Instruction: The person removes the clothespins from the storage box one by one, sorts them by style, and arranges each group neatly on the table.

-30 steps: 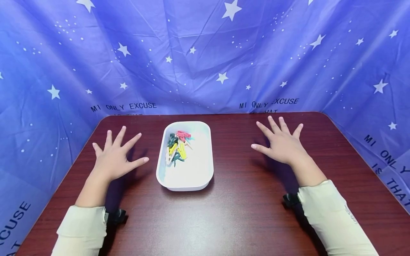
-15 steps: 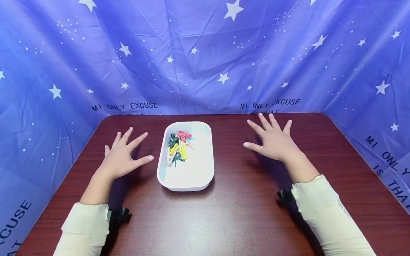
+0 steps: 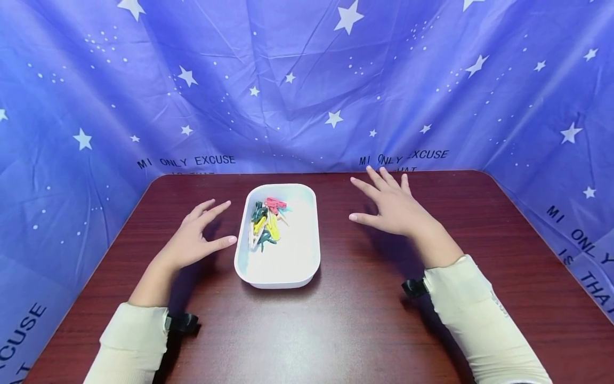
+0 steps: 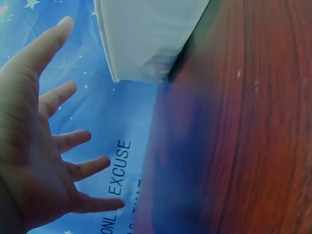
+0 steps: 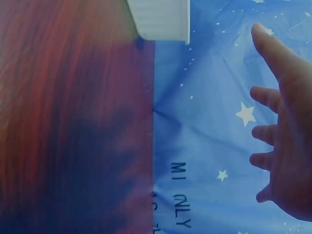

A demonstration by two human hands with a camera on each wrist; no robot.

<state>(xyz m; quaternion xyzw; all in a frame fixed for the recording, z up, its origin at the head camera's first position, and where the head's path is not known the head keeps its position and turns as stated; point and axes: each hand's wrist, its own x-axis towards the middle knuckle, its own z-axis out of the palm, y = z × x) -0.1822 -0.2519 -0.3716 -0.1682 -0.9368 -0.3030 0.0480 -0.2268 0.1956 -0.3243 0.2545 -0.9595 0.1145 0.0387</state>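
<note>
A white plastic tray (image 3: 292, 266) with rounded corners stands on the table, left of the middle. Inside, along its left side, lies a small heap of clothespins: red (image 3: 275, 203), yellow (image 3: 273, 228), dark green (image 3: 259, 211) and whitish ones. My left hand (image 3: 189, 240) hovers left of the tray, fingers spread, the thumb tip right at the tray's left rim. Its palm and straight fingers show in the left wrist view. To the right of the tray, farther off, my right hand (image 3: 395, 208) hangs over the table with spread fingers. Both hands hold nothing.
The dark red-brown wooden table (image 3: 297, 330) has a shiny glare near the front. A blue curtain (image 3: 288, 117) with white stars and lettering rises behind its far edge and along both sides. A black strap device (image 3: 182, 322) sits at each wrist.
Both hands have moved inward toward the tray, the left one to the right and the right one to the left. The tray and clothespins have stayed put.
</note>
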